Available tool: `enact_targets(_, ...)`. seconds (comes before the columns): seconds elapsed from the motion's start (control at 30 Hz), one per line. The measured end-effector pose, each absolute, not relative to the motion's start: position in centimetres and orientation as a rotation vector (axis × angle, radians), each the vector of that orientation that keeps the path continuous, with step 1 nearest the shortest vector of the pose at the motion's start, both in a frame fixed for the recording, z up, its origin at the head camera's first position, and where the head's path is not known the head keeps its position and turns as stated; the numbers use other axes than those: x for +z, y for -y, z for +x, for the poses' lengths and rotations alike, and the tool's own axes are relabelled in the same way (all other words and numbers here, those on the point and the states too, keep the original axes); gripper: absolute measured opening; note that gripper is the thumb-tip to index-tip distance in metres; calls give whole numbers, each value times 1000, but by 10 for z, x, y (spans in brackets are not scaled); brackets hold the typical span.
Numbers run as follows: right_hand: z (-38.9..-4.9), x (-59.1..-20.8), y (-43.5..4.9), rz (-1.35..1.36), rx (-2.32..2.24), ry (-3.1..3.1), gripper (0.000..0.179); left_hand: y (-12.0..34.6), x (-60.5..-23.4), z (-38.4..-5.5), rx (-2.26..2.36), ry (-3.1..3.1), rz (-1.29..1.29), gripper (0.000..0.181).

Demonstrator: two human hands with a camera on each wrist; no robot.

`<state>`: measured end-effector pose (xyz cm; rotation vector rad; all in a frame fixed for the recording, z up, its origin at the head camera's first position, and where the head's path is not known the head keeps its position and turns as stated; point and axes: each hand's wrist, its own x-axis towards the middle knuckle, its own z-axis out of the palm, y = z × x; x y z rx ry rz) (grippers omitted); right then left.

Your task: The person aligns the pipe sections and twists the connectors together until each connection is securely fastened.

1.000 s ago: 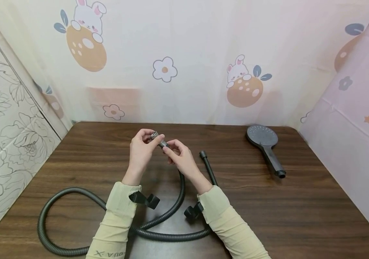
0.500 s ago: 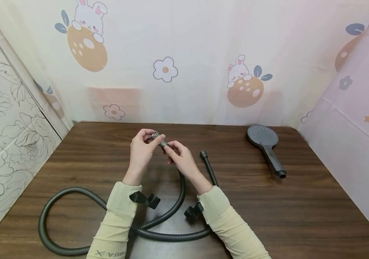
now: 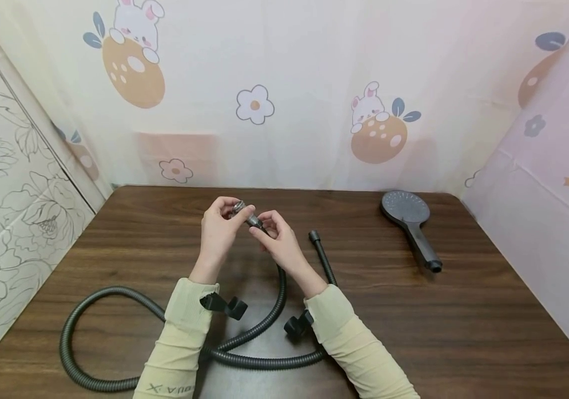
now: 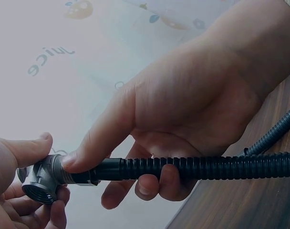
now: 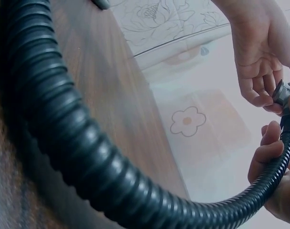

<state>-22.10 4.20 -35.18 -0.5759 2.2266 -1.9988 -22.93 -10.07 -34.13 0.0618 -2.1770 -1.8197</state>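
Note:
In the head view my left hand (image 3: pixel 218 233) pinches a small grey metal pipe fitting (image 3: pixel 239 207) above the far part of the table. The left wrist view shows the fitting (image 4: pixel 40 181) with a threaded round opening facing down. My right hand (image 3: pixel 280 244) is just beside it, holding the end of a black ribbed shower hose (image 4: pixel 212 167). Its thumb lies at the joint where the hose's smooth end sleeve (image 4: pixel 109 169) meets the fitting, and its other fingers curl beneath the hose. From there the hose drops to the table and loops under both forearms.
A dark grey shower head (image 3: pixel 406 213) lies at the back right of the wooden table (image 3: pixel 464 332). The hose's other end (image 3: pixel 313 237) lies right of my right hand. A patterned curtain (image 3: pixel 304 66) hangs behind the table. Each wrist carries a small black camera mount.
My right thumb and forefinger have spread and shifted slightly around the joint, showing more of the hose end. The left hand keeps its hold on the fitting in the same place.

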Motion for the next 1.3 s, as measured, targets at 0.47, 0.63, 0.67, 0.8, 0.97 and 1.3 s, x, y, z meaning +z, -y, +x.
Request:
enact_targets(0.47,-223,-353,-43,-617,-1961,-2255,23,101,-339,-228,-1818,2184,70,38)
enact_targets(0.63,-222,-353,-44,-626,-1951,-2249,24,101,-339,-227,-1815,2201,67,38)
enact_targets(0.67,-222,-353,-44,-628,-1953,-2245,24,101,-339,-227,-1816,2201,66,38)
enact_targets(0.8,-226,-358,-43,-620,-1960,-2235,25,101,-339,-226,-1819,2197,70,38)
enact_targets(0.97,-237,-374,-42,-600,-1979,-2244,29,102,-339,-227,-1822,2187,68,37)
enact_targets(1.3,-239,-381,-41,-618,-2059,-2260,29,102,-339,-227,-1815,2186,58,37)
